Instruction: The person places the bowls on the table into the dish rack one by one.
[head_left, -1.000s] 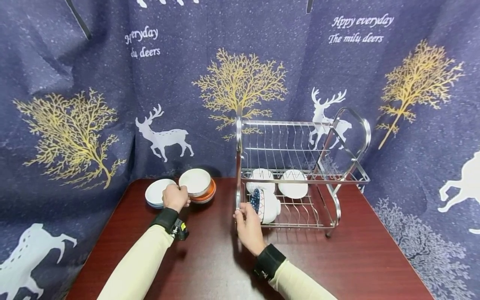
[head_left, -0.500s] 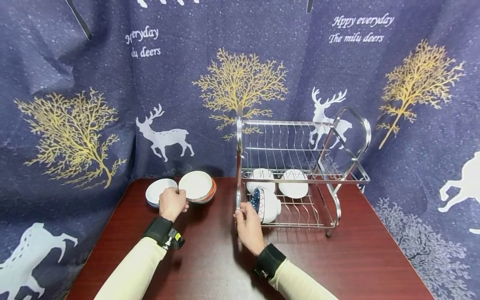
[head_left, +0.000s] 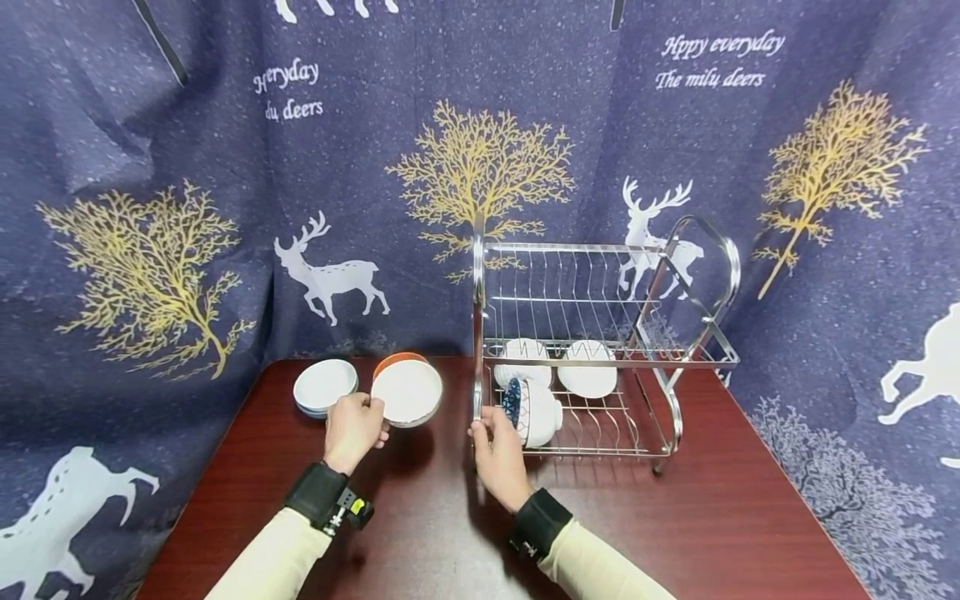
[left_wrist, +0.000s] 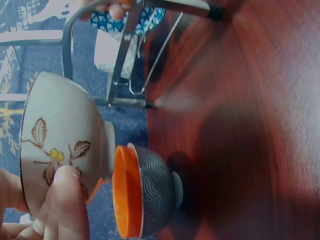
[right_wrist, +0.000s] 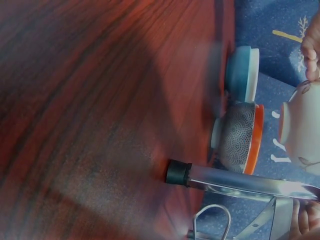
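Observation:
A white bowl [head_left: 407,392] with a brown leaf and yellow berry print [left_wrist: 56,152] is raised above the table. My left hand [head_left: 354,429] pinches its rim, the thumb on the outer wall. Below it, partly covered in the head view, is a bowl with an orange inside [head_left: 400,359]; its outside is grey-patterned [right_wrist: 237,137]. My right hand [head_left: 498,458] grips the near left post of the metal dish rack [head_left: 477,292]. Beside those fingers, a white bowl with a blue patterned inside [head_left: 536,414] stands tilted on its side in the rack's lower tier.
Two white bowls [head_left: 587,368] lean at the back of the lower tier. Left of the orange bowl sits a white-and-blue bowl stack [head_left: 326,387]. The red-brown table [head_left: 427,533] ends at a dark blue printed cloth [head_left: 337,167].
The left hand has lifted the white bowl off the orange one, bringing it right and nearer the camera, uncovering the orange rim behind. The right hand stays on the rack.

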